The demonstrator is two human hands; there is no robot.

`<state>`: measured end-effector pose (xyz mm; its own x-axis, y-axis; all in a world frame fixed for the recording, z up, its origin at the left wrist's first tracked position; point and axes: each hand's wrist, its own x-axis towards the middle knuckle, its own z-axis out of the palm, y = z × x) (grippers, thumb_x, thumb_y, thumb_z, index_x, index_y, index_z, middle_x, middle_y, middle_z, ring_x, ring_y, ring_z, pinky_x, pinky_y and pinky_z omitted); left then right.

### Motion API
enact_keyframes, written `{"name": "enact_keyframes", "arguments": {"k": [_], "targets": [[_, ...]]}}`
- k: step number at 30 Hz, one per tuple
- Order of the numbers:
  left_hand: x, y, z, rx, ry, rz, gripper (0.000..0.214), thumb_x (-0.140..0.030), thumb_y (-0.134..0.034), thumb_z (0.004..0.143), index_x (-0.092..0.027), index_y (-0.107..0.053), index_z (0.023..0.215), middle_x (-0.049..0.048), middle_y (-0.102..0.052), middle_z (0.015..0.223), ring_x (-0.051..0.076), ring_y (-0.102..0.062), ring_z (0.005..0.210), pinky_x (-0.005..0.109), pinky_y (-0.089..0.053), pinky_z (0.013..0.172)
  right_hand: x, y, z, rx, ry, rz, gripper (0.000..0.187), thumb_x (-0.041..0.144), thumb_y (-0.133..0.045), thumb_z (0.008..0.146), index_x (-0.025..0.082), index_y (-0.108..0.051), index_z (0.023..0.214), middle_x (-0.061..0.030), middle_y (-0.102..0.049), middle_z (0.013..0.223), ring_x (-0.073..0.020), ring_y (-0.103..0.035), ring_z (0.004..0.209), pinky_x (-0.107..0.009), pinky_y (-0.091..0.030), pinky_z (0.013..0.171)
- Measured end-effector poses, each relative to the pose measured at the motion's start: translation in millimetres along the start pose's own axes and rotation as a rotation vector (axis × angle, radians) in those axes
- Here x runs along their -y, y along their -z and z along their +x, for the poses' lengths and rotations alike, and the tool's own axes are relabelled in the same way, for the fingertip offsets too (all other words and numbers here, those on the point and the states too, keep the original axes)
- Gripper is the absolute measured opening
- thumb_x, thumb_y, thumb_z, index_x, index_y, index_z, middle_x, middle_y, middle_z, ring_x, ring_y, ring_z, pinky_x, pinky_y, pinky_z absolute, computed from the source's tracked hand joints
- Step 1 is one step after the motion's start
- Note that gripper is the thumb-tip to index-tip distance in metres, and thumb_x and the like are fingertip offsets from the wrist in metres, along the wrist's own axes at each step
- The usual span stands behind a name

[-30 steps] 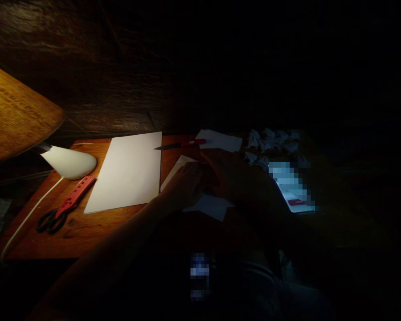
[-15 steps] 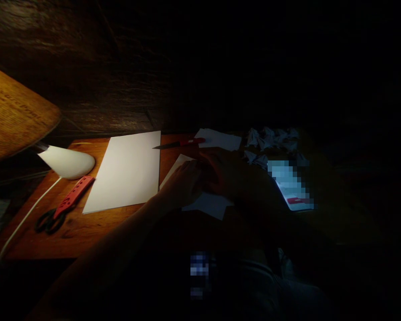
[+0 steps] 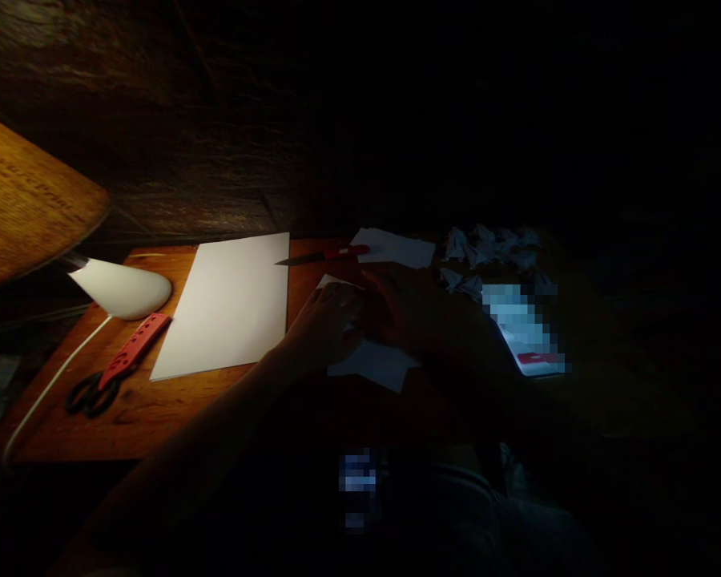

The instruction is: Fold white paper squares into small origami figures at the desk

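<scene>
In dim light my left hand is closed on a piece of white paper. Most of that paper is hidden beneath the hand. My right hand lies in shadow close beside it, its fingers bent in towards the same paper. Under and in front of both hands, a cut paper shape with pointed corners rests on the wooden table. Beyond them is a knife with a red handle, its blade tip overlapping a large white sheet.
Red-sheathed scissors and a lamp with a white cord stand at left. At the back lies another cut paper. Several folded paper pieces sit behind a lit phone on the right.
The paper at my left hand shows less: its left part has gone from sight. My left hand has shifted slightly; the things on the table lie as before.
</scene>
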<state>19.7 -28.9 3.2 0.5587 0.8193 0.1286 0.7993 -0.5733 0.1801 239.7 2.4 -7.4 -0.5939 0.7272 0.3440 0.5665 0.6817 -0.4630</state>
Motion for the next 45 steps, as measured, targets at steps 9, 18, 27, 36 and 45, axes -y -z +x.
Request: {"name": "enact_keyframes", "arguments": {"k": [9, 18, 27, 36, 45], "targets": [[0, 13.9, 0, 0.022, 0.072, 0.067, 0.040, -0.033, -0.069, 0.089, -0.024, -0.072, 0.128, 0.0121, -0.071, 0.138, 0.038, -0.060, 0.131, 0.059, -0.048, 0.110, -1, -7, -2, -0.079, -0.049, -0.031, 0.082, 0.056, -0.071, 0.093, 0.017, -0.043, 0.159, -0.0213, -0.058, 0.155, -0.0390, -0.054, 0.143, -0.061, -0.044, 0.121], [7, 19.6, -4, -0.071, 0.173, 0.074, 0.033, -0.037, -0.065, 0.094, -0.024, -0.071, 0.124, 0.0113, -0.078, 0.122, 0.034, -0.065, 0.121, 0.055, -0.047, 0.108, -3, 7, -4, -0.040, -0.118, -0.123, 0.081, 0.055, -0.072, 0.090, 0.021, -0.043, 0.158, -0.0183, -0.062, 0.152, -0.0397, -0.059, 0.137, -0.061, -0.045, 0.120], [7, 19.5, -4, -0.038, 0.159, 0.036, 0.042, -0.033, -0.068, 0.091, -0.024, -0.070, 0.132, 0.0096, -0.077, 0.129, 0.034, -0.063, 0.127, 0.054, -0.044, 0.110, 2, 12, -9, 0.042, -0.015, -0.158, 0.078, 0.046, -0.069, 0.094, 0.019, -0.041, 0.161, -0.0172, -0.059, 0.159, -0.0377, -0.051, 0.151, -0.064, -0.032, 0.131], [9, 23.3, -4, -0.035, 0.239, 0.078, 0.040, -0.044, -0.066, 0.095, -0.025, -0.072, 0.129, 0.0103, -0.077, 0.129, 0.035, -0.063, 0.126, 0.057, -0.039, 0.115, 9, 13, -5, 0.040, -0.103, -0.175, 0.079, 0.045, -0.072, 0.092, 0.014, -0.046, 0.159, -0.0197, -0.055, 0.162, -0.0396, -0.052, 0.147, -0.059, -0.038, 0.127], [22, 29.0, -8, -0.102, 0.311, 0.073, 0.031, -0.048, -0.067, 0.092, -0.026, -0.079, 0.111, 0.0077, -0.083, 0.112, 0.035, -0.068, 0.117, 0.059, -0.035, 0.119, -3, 8, -6, -0.005, -0.097, -0.206, 0.077, 0.058, -0.067, 0.095, 0.016, -0.047, 0.157, -0.0220, -0.059, 0.157, -0.0438, -0.057, 0.139, -0.063, -0.040, 0.121]]}}
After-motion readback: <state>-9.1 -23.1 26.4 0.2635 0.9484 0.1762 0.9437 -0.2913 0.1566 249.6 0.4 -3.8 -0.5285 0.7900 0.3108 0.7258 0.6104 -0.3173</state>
